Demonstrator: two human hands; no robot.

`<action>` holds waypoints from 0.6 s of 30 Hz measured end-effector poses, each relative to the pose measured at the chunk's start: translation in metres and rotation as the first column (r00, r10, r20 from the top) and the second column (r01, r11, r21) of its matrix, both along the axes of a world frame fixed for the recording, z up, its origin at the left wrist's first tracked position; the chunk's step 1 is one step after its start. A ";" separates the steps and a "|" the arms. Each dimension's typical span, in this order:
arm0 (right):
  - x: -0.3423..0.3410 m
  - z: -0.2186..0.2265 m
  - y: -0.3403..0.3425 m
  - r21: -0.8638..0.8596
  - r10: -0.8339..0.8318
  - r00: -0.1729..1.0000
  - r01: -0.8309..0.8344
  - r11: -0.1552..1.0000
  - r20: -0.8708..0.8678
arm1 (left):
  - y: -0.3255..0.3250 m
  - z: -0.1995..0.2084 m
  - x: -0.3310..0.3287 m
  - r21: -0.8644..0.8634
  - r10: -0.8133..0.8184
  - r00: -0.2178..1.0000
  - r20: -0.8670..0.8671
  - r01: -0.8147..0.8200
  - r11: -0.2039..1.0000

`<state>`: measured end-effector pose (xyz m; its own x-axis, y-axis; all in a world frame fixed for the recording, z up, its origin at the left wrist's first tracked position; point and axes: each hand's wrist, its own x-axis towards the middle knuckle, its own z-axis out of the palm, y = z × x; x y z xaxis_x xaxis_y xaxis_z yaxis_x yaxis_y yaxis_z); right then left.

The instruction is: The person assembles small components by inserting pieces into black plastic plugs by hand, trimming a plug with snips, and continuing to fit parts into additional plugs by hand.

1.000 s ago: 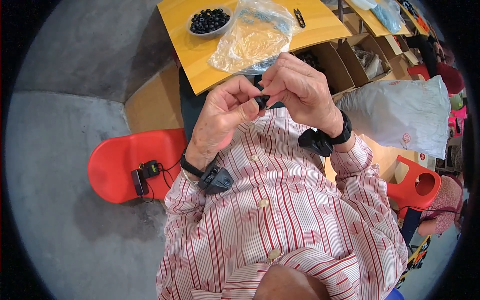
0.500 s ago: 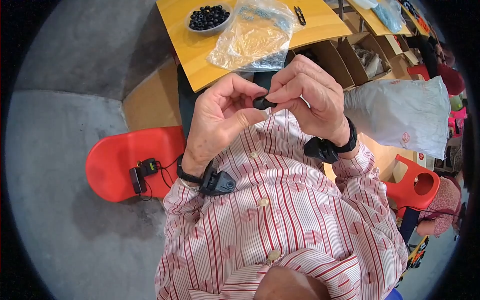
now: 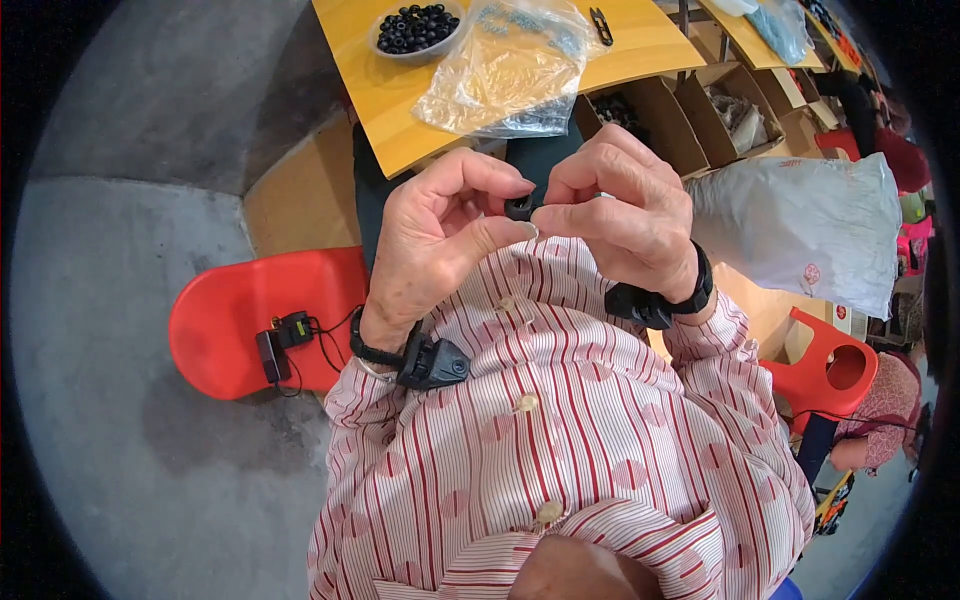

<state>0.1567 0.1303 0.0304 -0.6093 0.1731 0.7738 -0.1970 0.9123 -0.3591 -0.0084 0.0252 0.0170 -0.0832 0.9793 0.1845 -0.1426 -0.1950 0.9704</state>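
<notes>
Surface (image 3: 385, 105): bowl (image 3: 402, 57) of beads (image 3: 415, 30)
Your left grip (image 3: 425, 230): pinching black bead (image 3: 518, 209)
Your right grip (image 3: 630, 215): pinched closed, contents hidden

No legible text (sack (image 3: 790, 228) included)

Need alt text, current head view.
A person's left hand pinches a small, hollow black bead-like piece, with the right hand close at its side. Beyond, a yellow tabletop bears a plastic bowl of similar pieces, a clear bag and black thread snips.
</notes>
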 end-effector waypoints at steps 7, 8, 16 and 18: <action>-0.001 -0.005 -0.002 -0.121 0.042 0.999 -0.041 0.992 0.005 | -0.001 0.000 0.002 0.005 0.018 1.000 0.010 -0.018 1.000; 0.000 -0.007 -0.002 -0.122 0.042 0.999 -0.041 0.992 0.005 | -0.002 0.000 0.003 -0.002 0.027 1.000 0.012 -0.027 1.000; 0.002 -0.016 -0.006 -0.438 0.086 0.996 -0.074 0.896 0.006 | -0.002 -0.001 0.005 0.006 0.048 0.999 -0.019 -0.048 0.999; 0.000 -0.015 -0.009 -0.469 0.056 0.998 -0.045 0.882 0.010 | -0.002 -0.002 0.004 0.009 0.046 0.999 -0.029 -0.046 0.999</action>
